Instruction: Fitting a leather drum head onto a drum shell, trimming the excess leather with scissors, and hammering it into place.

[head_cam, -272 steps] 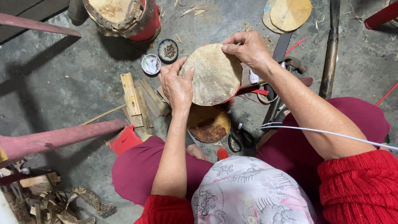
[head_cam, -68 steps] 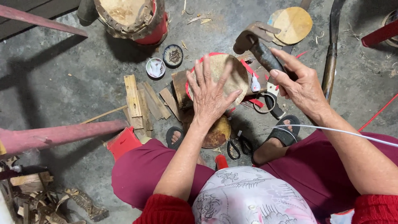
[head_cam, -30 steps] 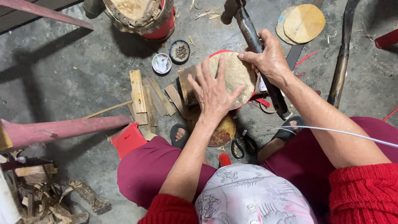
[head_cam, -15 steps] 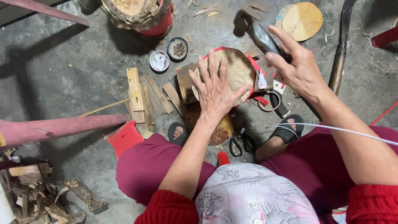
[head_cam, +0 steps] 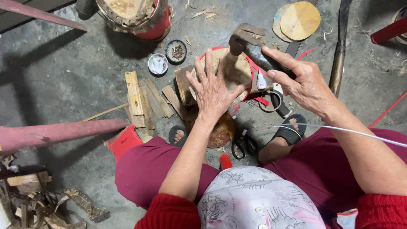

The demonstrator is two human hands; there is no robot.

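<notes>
Five left fingers [head_cam: 206, 68] lie spread flat on the skin [head_cam: 237, 70] of a small red-rimmed drum [head_cam: 250, 63], which sits on wood blocks [head_cam: 183, 85] on the floor. Right hand [head_cam: 303, 82] grips a hammer [head_cam: 248, 40], head raised over the skin. Skin looks seated; its rim fixing cannot be judged.

Sleeves: red knit, pushed up both arms | Top: pale floral print, buttoned | Trousers: maroon | Footwear: dark open sandals | Hands: left hand [head_cam: 214, 91], right hand [head_cam: 306, 87], both bare

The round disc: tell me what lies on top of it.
The left hand presses flat on the disc; the hammer in the right hand hovers above. The disc's middle is hidden by the palm.
</notes>
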